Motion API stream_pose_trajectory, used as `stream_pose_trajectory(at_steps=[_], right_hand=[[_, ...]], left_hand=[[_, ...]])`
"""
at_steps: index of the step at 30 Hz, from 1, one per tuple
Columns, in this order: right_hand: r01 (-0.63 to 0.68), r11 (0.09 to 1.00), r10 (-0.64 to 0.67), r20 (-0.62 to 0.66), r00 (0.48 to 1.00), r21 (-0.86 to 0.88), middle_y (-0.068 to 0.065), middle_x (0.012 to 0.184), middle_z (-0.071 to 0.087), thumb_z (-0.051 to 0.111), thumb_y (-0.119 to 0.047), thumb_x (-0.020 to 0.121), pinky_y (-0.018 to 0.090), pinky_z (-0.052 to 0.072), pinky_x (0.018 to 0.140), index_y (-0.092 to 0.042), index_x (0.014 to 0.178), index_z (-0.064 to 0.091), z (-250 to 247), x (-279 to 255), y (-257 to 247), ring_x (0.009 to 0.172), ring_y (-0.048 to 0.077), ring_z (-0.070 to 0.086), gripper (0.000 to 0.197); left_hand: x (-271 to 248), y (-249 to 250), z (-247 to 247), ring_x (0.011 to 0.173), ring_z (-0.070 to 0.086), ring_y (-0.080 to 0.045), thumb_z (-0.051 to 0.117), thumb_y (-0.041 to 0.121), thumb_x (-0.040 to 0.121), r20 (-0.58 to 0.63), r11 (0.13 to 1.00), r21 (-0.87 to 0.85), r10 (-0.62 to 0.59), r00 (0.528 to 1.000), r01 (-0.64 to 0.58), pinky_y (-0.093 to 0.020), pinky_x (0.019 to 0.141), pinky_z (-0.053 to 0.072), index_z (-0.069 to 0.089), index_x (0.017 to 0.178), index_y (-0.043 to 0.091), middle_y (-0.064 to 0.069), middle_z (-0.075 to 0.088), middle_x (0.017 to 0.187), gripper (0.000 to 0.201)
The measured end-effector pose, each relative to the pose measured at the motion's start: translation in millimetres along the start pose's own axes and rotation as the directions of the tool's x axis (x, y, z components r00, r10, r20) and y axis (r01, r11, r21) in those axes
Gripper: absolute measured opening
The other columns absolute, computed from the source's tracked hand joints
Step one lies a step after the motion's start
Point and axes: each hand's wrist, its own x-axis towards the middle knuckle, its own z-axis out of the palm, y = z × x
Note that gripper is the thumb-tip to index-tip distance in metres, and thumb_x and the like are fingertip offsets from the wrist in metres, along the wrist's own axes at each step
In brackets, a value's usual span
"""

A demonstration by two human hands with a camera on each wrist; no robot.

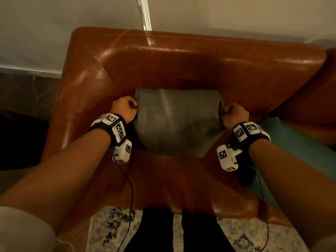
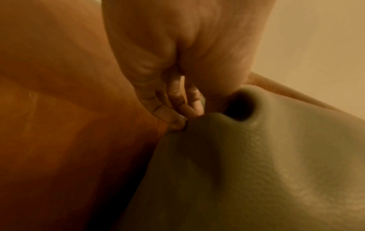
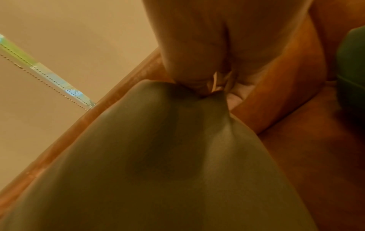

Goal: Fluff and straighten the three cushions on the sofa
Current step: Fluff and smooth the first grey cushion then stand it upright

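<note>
A grey-green cushion (image 1: 177,120) stands on the seat of the brown leather sofa (image 1: 163,57), leaning toward the backrest. My left hand (image 1: 127,108) grips its upper left corner with curled fingers; the left wrist view shows those fingers (image 2: 183,107) pinching the cushion (image 2: 256,171) fabric. My right hand (image 1: 234,113) grips the upper right corner; in the right wrist view the cushion (image 3: 168,156) cloth bunches up into that hand (image 3: 209,87). A teal cushion (image 1: 283,142) lies on the seat to the right, partly behind my right forearm. No third cushion is in view.
The sofa's left armrest (image 1: 72,99) runs beside my left arm. Behind the backrest hangs a pale blind with a bead chain (image 1: 142,13). A patterned rug (image 1: 112,230) lies at the sofa's front edge by my legs. Dark floor (image 1: 21,99) at left.
</note>
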Motion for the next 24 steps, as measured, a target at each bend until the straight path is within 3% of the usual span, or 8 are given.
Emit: stream_pose_trajectory(at_steps=[3, 8, 10, 12, 15, 18, 20, 24], right_hand=[[0.040, 0.997, -0.042, -0.030, 0.999, -0.070, 0.012, 0.115, 0.065, 0.068, -0.013, 0.095, 0.039, 0.057, 0.086, -0.009, 0.115, 0.063, -3, -1, 0, 0.100, 0.030, 0.065, 0.020], [0.024, 0.999, -0.026, -0.085, 0.996, -0.028, 0.017, 0.114, 0.070, 0.050, -0.023, 0.107, 0.039, 0.056, 0.087, -0.011, 0.117, 0.067, -19, 2, 13, 0.096, 0.033, 0.068, 0.024], [0.020, 0.999, -0.017, -0.090, 0.996, 0.029, 0.015, 0.111, 0.071, 0.044, -0.025, 0.109, 0.044, 0.057, 0.092, -0.011, 0.119, 0.067, -19, 1, 18, 0.096, 0.034, 0.069, 0.029], [0.056, 0.996, -0.049, -0.108, 0.993, 0.065, 0.007, 0.113, 0.066, 0.045, -0.028, 0.108, 0.038, 0.051, 0.086, -0.013, 0.125, 0.062, -15, -2, 19, 0.097, 0.028, 0.064, 0.028], [0.130, 0.981, -0.107, -0.159, 0.981, 0.142, -0.002, 0.106, 0.060, 0.060, -0.027, 0.103, 0.032, 0.046, 0.081, -0.015, 0.132, 0.056, -13, -4, 18, 0.096, 0.019, 0.059, 0.032], [0.108, 0.991, -0.092, -0.178, 0.980, 0.084, 0.001, 0.099, 0.066, 0.066, -0.021, 0.099, 0.029, 0.048, 0.083, -0.015, 0.118, 0.069, -17, 4, 20, 0.099, 0.025, 0.067, 0.020], [0.073, 0.997, -0.065, -0.181, 0.981, 0.040, 0.009, 0.105, 0.069, 0.057, -0.014, 0.102, 0.027, 0.045, 0.085, -0.013, 0.116, 0.072, -22, 9, 22, 0.103, 0.030, 0.067, 0.020], [0.078, 0.997, -0.082, -0.222, 0.972, -0.029, 0.020, 0.123, 0.067, 0.042, -0.019, 0.109, 0.035, 0.043, 0.085, -0.008, 0.119, 0.067, -23, 5, 18, 0.112, 0.039, 0.063, 0.030]], left_hand=[[3, -4, 0, 0.094, 0.058, -0.022, 0.058, 0.004, 0.094, 0.012, 0.998, -0.008, 0.066, 0.998, -0.066, -0.027, 0.084, 0.043, 0.069, 0.103, 0.014, -0.003, 0.065, 0.103, 0.018], [11, -20, -18, 0.091, 0.065, -0.025, 0.071, 0.019, 0.095, -0.229, 0.976, -0.156, 0.116, 0.967, -0.154, -0.038, 0.088, 0.052, 0.066, 0.099, 0.017, -0.005, 0.069, 0.096, 0.006], [10, -28, -20, 0.087, 0.068, -0.025, 0.067, 0.028, 0.098, -0.197, 0.973, -0.211, 0.052, 0.979, -0.094, -0.036, 0.085, 0.054, 0.061, 0.101, 0.025, -0.001, 0.070, 0.094, 0.007], [8, -32, -19, 0.083, 0.071, -0.024, 0.067, 0.040, 0.098, -0.130, 0.964, -0.264, -0.004, 0.991, -0.031, -0.040, 0.083, 0.058, 0.059, 0.099, 0.031, 0.001, 0.072, 0.094, 0.012], [5, -25, -20, 0.082, 0.065, -0.010, 0.072, 0.053, 0.091, -0.127, 0.967, -0.255, -0.013, 0.992, -0.020, -0.030, 0.076, 0.051, 0.063, 0.102, 0.027, 0.008, 0.070, 0.091, 0.030], [7, -23, -20, 0.074, 0.065, -0.008, 0.074, 0.044, 0.093, -0.183, 0.972, -0.223, 0.035, 0.982, -0.076, -0.030, 0.079, 0.054, 0.067, 0.097, 0.022, 0.004, 0.071, 0.084, 0.023], [11, -24, -24, 0.068, 0.064, -0.008, 0.069, 0.037, 0.098, -0.199, 0.973, -0.211, 0.045, 0.979, -0.088, -0.029, 0.079, 0.053, 0.070, 0.098, 0.018, 0.000, 0.071, 0.081, 0.019], [11, -22, -35, 0.082, 0.068, -0.019, 0.055, 0.035, 0.105, -0.248, 0.978, -0.195, 0.029, 0.968, -0.079, -0.027, 0.082, 0.048, 0.070, 0.108, 0.018, -0.003, 0.071, 0.085, 0.023]])
